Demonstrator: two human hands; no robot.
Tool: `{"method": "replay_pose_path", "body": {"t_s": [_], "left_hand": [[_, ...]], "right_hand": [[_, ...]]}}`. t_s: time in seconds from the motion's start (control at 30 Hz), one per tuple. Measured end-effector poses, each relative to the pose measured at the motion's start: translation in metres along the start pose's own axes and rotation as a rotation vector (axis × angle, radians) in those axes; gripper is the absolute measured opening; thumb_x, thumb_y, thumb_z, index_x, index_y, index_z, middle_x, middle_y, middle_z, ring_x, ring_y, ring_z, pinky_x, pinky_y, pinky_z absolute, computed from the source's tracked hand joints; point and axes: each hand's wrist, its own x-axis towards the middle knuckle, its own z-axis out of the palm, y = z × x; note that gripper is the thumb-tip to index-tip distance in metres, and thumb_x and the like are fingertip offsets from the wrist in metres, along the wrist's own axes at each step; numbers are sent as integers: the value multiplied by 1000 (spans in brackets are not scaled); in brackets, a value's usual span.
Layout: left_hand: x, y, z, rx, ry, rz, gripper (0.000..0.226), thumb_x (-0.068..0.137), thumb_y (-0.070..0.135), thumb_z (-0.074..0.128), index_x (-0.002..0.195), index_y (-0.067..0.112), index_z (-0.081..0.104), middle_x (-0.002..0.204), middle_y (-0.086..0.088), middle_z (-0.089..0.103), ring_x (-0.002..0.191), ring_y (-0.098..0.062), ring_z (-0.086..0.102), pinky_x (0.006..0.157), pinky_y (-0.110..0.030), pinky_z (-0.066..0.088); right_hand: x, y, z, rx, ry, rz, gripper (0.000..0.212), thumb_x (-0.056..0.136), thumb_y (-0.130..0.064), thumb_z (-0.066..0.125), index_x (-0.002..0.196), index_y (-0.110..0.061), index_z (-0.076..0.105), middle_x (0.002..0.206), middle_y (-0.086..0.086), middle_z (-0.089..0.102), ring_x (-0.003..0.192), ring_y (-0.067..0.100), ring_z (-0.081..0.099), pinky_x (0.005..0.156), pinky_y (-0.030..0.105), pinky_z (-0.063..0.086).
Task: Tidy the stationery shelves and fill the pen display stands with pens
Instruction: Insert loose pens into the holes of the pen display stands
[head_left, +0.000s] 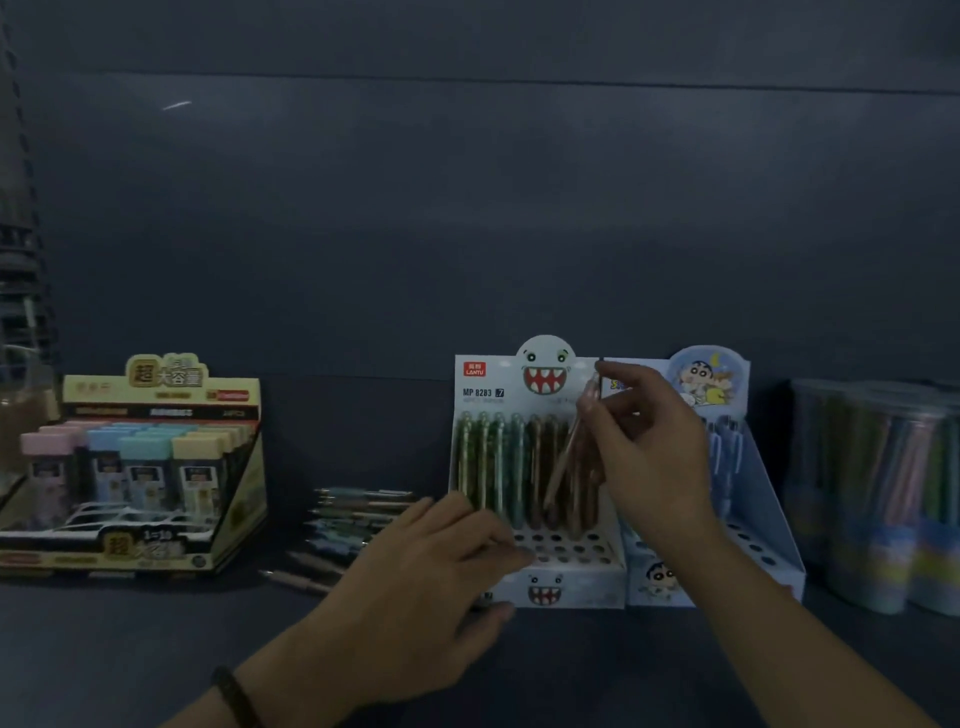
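Observation:
A white monster-face pen display stand (488, 379) stands on the dark shelf, its back rows holding green and brown pens and its front holes bare. My right hand (649, 447) pinches a pinkish-brown pen (566, 457), tilted, over the stand's right side. My left hand (441, 566) rests against the stand's left front corner, fingers fairly straight. Several loose pens (353, 519) lie on the shelf left of the stand.
A blue cartoon pen stand (763, 509) stands right beside the white one. Clear tubs of pens (878, 488) fill the far right. A yellow box of pastel-capped cases (135, 467) sits at the left. The shelf's dark back wall (467, 208) rises behind.

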Motion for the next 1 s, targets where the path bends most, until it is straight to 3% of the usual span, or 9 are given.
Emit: {"method": "replay_pose_path", "body": {"t_s": [0.17, 0.3, 0.43, 0.83, 1.0], "left_hand": [[1, 0, 0, 28, -81, -51, 48, 104, 58, 40, 149, 44, 48, 130, 23, 48, 119, -8, 45, 104, -32, 46], [-1, 0, 2, 42, -89, -55, 47, 103, 54, 43, 149, 45, 48, 134, 24, 50, 124, -8, 47, 108, -31, 44], [-4, 0, 3, 31, -88, -69, 46, 103, 50, 45, 150, 48, 47, 133, 25, 49, 121, -6, 47, 106, -30, 45], [-5, 1, 4, 23, -80, -71, 46, 105, 46, 45, 151, 46, 45, 132, 22, 48, 120, -9, 47, 105, -32, 45], [-5, 1, 5, 18, -75, -62, 47, 106, 47, 44, 153, 45, 43, 134, 22, 46, 122, -8, 44, 107, -30, 43]], "right_hand": [[-3, -6, 2, -158, -45, -190, 28, 98, -21, 72, 125, -31, 69, 78, -13, 69, 77, 4, 68, 71, 21, 55], [-2, -14, -5, -191, -3, -257, 24, 97, -22, 73, 119, -31, 72, 77, -15, 69, 75, 4, 69, 69, 28, 58], [3, -16, -25, -146, 124, -188, 19, 95, -25, 74, 112, -32, 74, 74, -14, 68, 73, 6, 69, 70, 29, 59], [-3, 1, -26, -398, -50, -194, 25, 92, -23, 78, 116, -27, 76, 69, -21, 65, 68, 0, 66, 78, 35, 60], [-3, 2, -25, -484, -85, -197, 22, 92, -25, 78, 114, -25, 77, 66, -19, 61, 67, 7, 65, 79, 35, 58]]}}
